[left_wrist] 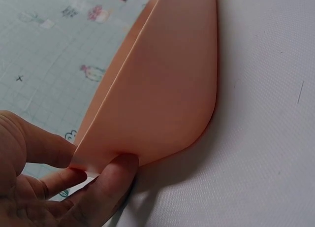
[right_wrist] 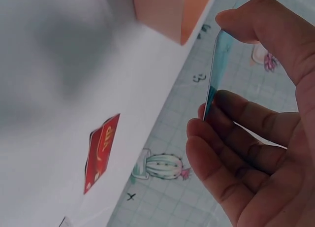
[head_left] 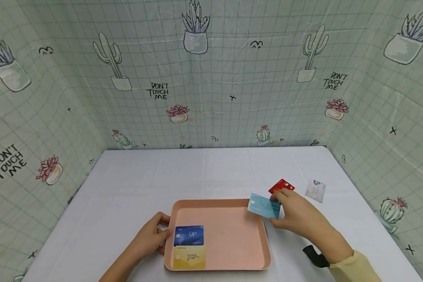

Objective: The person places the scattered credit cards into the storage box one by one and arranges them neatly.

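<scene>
My right hand (head_left: 297,213) pinches a light blue card (head_left: 263,205) by its edges, above the tray's far right corner. In the right wrist view, the thumb is on one edge of that card (right_wrist: 219,64) and the fingertips are on the opposite one. With thumb and fingers, my left hand (head_left: 149,237) grips the left wall of a pink tray (head_left: 234,235). The left wrist view shows this grip on the tray wall (left_wrist: 162,89) up close. Inside the tray, at its left, a blue VIP card (head_left: 189,235) lies just beyond a yellow VIP card (head_left: 189,257).
Beyond my right hand, a red card (head_left: 281,185) lies on the white table (head_left: 144,176), with another card edge showing under it in the right wrist view. A silvery-white card (head_left: 315,190) is farther right. Patterned cloth (head_left: 211,78) encloses the table's back and sides.
</scene>
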Motion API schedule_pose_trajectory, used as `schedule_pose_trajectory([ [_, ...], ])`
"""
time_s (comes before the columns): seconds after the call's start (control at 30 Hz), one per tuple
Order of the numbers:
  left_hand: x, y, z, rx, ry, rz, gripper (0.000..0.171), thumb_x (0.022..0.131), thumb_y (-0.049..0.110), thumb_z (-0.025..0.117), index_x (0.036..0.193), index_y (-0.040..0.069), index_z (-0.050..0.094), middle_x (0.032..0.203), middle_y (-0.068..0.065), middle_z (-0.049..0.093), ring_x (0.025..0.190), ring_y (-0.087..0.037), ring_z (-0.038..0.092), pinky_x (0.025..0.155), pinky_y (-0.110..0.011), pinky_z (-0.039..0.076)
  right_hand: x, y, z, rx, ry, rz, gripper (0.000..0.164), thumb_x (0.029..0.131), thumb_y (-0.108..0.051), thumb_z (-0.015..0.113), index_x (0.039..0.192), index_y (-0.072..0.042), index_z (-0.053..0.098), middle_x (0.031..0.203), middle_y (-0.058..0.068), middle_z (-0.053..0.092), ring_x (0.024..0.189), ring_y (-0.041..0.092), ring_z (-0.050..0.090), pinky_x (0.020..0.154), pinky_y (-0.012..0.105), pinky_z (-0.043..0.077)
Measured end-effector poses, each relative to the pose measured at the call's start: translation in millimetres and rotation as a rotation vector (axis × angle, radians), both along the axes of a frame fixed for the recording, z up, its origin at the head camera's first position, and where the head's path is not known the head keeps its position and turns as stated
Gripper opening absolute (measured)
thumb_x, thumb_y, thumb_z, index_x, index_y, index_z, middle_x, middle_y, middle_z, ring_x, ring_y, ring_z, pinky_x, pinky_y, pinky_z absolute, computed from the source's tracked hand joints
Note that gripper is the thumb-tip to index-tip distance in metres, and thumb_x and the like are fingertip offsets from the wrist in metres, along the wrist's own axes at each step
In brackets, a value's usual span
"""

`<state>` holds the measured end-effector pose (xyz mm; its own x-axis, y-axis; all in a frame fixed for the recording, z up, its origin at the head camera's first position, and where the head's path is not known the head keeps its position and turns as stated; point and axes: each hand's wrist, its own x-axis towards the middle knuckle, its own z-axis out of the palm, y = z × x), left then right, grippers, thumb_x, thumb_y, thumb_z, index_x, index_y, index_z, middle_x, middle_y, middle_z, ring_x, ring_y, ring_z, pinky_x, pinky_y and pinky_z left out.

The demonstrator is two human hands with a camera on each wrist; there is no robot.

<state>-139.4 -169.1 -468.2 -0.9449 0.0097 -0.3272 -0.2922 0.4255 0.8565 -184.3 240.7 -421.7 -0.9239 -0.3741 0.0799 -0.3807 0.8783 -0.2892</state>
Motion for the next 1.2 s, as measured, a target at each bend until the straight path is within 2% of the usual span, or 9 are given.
schedule_pose_trajectory([
  [0.2, -0.2, 0, -1.7, 0.003, 0.002, 0.003, 0.031, 0.095, -0.001, 0.062, 0.125, 0.0, 0.056, 0.123, -0.017, 0.06, 0.07, -0.021, 0.06, 0.052, -0.04, 0.061, 0.3, -9, -4.2, 0.002, 0.019, 0.042, 0.049, 0.072, -0.026, 0.09, 0.111, -0.004, 0.07, 0.107, 0.005, 0.066, 0.092, 0.016, 0.063, 0.083, 0.039, 0.062],
  [0.43, 0.7, 0, -0.9, 0.016, 0.014, 0.0, 0.03, 0.095, -0.001, 0.062, 0.124, 0.001, 0.056, 0.123, -0.017, 0.06, 0.071, -0.021, 0.061, 0.051, -0.041, 0.061, 1.3, -19, -10.8, 0.001, 0.05, 0.091, 0.047, 0.072, -0.027, 0.092, 0.109, -0.008, 0.071, 0.102, 0.0, 0.064, 0.089, 0.012, 0.061, 0.08, 0.035, 0.062],
  [0.8, 1.3, 0, 0.3, 0.008, 0.007, 0.009, 0.03, 0.094, -0.001, 0.063, 0.123, 0.003, 0.057, 0.123, -0.016, 0.061, 0.072, -0.021, 0.061, 0.052, -0.041, 0.062, 0.7, -37, -18.2, 0.023, 0.026, 0.124, 0.049, 0.074, -0.032, 0.091, 0.113, -0.009, 0.072, 0.105, -0.001, 0.065, 0.092, 0.011, 0.061, 0.086, 0.035, 0.063],
  [0.97, 1.4, 0, 0.4, 0.005, 0.011, 0.01, 0.03, 0.094, -0.001, 0.063, 0.123, 0.003, 0.057, 0.124, -0.016, 0.061, 0.072, -0.02, 0.061, 0.052, -0.041, 0.062, -1.4, -46, -17.4, 0.036, 0.061, 0.154, 0.049, 0.074, -0.032, 0.091, 0.112, -0.007, 0.073, 0.102, 0.0, 0.065, 0.089, 0.011, 0.059, 0.081, 0.031, 0.063],
  [1.2, 1.7, 1, 1.4, 0.017, 0.013, 0.01, 0.03, 0.095, -0.001, 0.063, 0.124, 0.002, 0.057, 0.124, -0.016, 0.061, 0.072, -0.021, 0.061, 0.052, -0.04, 0.062, -6.3, -56, -16.5, 0.044, 0.031, 0.19, 0.046, 0.075, -0.031, 0.091, 0.113, -0.009, 0.074, 0.101, 0.0, 0.064, 0.088, 0.01, 0.057, 0.078, 0.027, 0.062],
])
